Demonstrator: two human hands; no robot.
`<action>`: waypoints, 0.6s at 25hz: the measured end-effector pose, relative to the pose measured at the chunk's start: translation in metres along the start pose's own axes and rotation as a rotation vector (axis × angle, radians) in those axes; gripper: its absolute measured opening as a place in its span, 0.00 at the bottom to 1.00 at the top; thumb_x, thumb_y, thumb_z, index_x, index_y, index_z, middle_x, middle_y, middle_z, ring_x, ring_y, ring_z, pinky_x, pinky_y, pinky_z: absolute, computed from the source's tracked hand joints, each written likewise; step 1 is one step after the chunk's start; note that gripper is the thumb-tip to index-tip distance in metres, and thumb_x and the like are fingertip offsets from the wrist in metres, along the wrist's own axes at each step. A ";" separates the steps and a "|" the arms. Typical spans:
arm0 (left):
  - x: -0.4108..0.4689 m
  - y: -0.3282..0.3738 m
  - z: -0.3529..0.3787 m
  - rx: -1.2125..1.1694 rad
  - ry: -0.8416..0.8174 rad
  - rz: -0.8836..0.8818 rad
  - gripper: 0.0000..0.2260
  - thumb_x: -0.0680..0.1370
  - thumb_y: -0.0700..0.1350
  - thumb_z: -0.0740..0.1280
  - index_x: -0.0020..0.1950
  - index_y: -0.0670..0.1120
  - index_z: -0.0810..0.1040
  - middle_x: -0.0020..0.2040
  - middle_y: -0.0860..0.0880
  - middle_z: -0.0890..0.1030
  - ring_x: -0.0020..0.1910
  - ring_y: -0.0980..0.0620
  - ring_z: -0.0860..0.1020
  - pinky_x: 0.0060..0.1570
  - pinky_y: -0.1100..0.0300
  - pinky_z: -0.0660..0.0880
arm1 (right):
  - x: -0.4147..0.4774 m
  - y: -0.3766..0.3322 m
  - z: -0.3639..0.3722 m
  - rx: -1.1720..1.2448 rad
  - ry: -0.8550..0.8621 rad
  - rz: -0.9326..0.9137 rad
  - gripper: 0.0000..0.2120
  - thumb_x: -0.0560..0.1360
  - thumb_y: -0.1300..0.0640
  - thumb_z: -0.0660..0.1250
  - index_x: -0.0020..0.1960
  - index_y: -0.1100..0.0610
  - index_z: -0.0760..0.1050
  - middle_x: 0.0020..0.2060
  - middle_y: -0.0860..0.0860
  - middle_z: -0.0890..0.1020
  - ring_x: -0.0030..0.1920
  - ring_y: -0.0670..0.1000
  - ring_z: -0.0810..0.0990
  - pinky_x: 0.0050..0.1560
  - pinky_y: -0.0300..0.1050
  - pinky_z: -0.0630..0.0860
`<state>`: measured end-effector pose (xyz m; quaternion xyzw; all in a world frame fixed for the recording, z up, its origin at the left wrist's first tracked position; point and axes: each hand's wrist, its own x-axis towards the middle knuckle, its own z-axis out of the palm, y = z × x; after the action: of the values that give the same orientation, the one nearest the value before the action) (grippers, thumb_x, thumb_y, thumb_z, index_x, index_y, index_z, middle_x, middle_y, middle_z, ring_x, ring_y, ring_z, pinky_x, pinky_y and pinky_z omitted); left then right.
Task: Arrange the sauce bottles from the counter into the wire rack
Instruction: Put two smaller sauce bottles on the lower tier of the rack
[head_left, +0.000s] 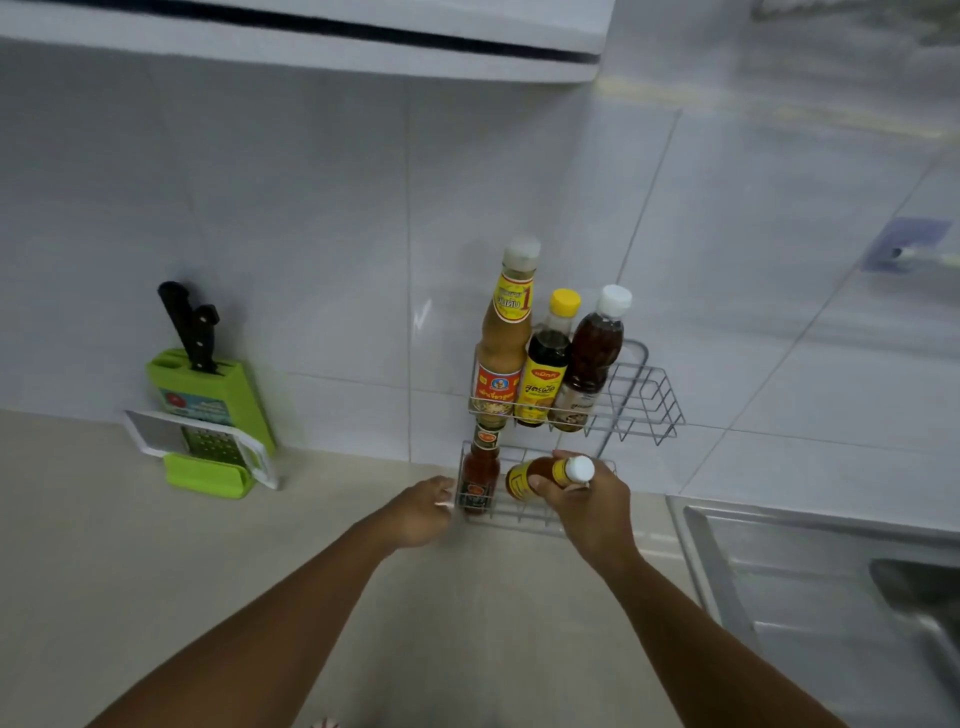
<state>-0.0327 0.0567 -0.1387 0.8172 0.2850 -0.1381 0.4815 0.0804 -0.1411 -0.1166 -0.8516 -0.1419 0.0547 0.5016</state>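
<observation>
A two-tier wire rack stands against the tiled wall. Its upper tier holds three upright bottles: a tall tan sauce bottle, a dark bottle with a yellow cap and a brown bottle with a white cap. A red sauce bottle stands at the left of the lower tier. My right hand grips a yellow-labelled, white-capped bottle, tilted on its side over the lower tier. My left hand touches the rack's lower left corner beside the red bottle.
A green knife block with black-handled knives stands at the left by the wall, with a grater and green holder in front. A steel sink lies at the right. Beige counter spreads in front.
</observation>
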 end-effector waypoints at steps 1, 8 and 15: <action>0.006 -0.003 0.003 -0.015 -0.006 -0.014 0.27 0.82 0.37 0.59 0.81 0.44 0.58 0.79 0.44 0.65 0.75 0.46 0.67 0.60 0.62 0.68 | 0.004 0.001 0.005 -0.032 -0.009 0.001 0.23 0.66 0.54 0.83 0.58 0.56 0.82 0.46 0.49 0.82 0.50 0.52 0.82 0.49 0.39 0.77; 0.037 -0.007 0.012 -0.079 -0.061 0.014 0.26 0.76 0.37 0.60 0.75 0.50 0.71 0.71 0.48 0.76 0.67 0.47 0.76 0.59 0.59 0.72 | 0.032 -0.001 0.027 -0.160 -0.129 -0.026 0.13 0.69 0.57 0.81 0.46 0.51 0.78 0.40 0.46 0.81 0.43 0.48 0.79 0.38 0.32 0.69; 0.034 -0.012 0.014 -0.132 -0.068 0.045 0.33 0.68 0.43 0.59 0.74 0.54 0.71 0.68 0.51 0.79 0.65 0.47 0.78 0.53 0.60 0.72 | 0.050 0.004 0.042 -0.326 -0.251 -0.070 0.15 0.71 0.54 0.80 0.54 0.58 0.80 0.44 0.50 0.81 0.45 0.50 0.79 0.39 0.36 0.70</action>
<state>-0.0123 0.0609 -0.1712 0.7846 0.2584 -0.1357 0.5469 0.1191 -0.0928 -0.1378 -0.9026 -0.2399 0.1190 0.3372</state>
